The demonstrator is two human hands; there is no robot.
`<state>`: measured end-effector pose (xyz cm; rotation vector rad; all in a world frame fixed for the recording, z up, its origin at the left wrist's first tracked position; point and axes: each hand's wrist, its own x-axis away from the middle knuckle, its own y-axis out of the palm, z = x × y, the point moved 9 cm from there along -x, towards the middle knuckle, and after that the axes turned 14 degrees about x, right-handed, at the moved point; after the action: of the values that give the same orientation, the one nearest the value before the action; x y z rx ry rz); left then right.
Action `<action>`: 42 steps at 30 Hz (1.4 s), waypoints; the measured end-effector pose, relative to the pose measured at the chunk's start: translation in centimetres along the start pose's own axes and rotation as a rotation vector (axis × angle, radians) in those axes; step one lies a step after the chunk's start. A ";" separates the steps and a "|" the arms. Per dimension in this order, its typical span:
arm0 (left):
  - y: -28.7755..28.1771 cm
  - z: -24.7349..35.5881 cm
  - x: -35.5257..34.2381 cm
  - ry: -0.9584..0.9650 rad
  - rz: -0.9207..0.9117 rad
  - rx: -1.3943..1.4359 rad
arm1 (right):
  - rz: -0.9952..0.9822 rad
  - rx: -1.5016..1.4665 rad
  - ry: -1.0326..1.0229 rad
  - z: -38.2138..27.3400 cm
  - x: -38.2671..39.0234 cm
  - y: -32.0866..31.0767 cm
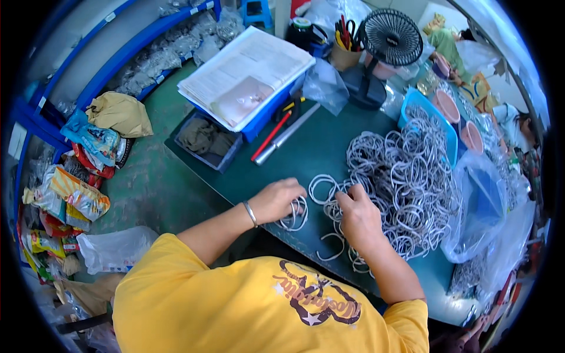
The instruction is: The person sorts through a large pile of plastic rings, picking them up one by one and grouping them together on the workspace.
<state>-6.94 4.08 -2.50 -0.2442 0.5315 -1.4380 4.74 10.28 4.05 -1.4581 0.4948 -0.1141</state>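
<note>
1. Your left grip [280, 198]: fingers curled together, clamped on a small bunch of rings [306, 215] at the near edge of the green bench [321, 144].
2. Your right grip [360, 216]: thumb and fingers bent down at the left edge of the ring pile [412, 176]. Can't tell whether they close on a ring; the hand hides it.
3. The pile: silvery-grey rings, tangled, heaped on the right part of the bench, spilling up against a light-blue tray [452, 141].
4. One loose ring [310, 191] lies between your two hands, near the right fingertips. A curved piece [343, 244] lies below, by the bench edge.
5. Bench, far from you: a red stick [272, 135] beside a tapered metal rod [288, 134]; grey bin [220, 162] with dark cloth [203, 138] inside, left of both.
6. Behind those: papers [247, 59] stacked over a blue container [268, 112], clear bag [326, 85] to the right, then a black fan [391, 38] next to a holder [344, 57] with scissors in it.
7. Right of the pile: big clear plastic bag [474, 206], pink bowls [445, 106] beyond.
8. You: yellow shirt [235, 300], metal bracelet [251, 215] on the left wrist.
9. Off-bench left: mixed packets [76, 191] and a blue shelf [112, 65] holding clear bags.
</note>
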 end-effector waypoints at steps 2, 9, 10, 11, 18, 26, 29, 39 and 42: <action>0.2 -0.3 0.3 0.066 0.014 -0.107 | 0.064 -0.025 0.007 0.1 -1.5 -0.7; -0.2 -0.1 0.9 0.142 0.114 -0.135 | -0.294 0.214 -0.011 -0.9 -5.6 8.0; -0.5 0.3 1.1 0.134 0.133 -0.109 | -0.252 0.236 -0.026 -0.7 -5.6 8.3; -0.6 0.4 1.2 0.135 0.148 -0.121 | -0.210 0.258 -0.040 -0.5 -5.6 8.2; -1.7 2.3 1.4 0.229 0.094 0.156 | -0.140 -0.077 0.097 1.9 -5.6 4.7; -1.0 0.9 -0.2 0.229 0.426 0.191 | -0.310 -0.722 0.197 0.1 -5.0 8.0; -0.7 0.8 -1.1 0.136 0.304 0.147 | -0.241 -0.766 0.151 -0.5 -4.5 7.1; -2.1 3.2 -0.7 0.299 0.241 0.184 | -0.048 0.168 0.236 4.7 -1.2 0.9; -1.7 4.4 -1.0 0.350 0.225 0.231 | -0.156 0.228 0.211 5.5 -0.5 3.0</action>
<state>-6.34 4.14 2.32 0.2503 0.6472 -1.3130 5.78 15.93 1.50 -1.2651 0.5202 -0.4389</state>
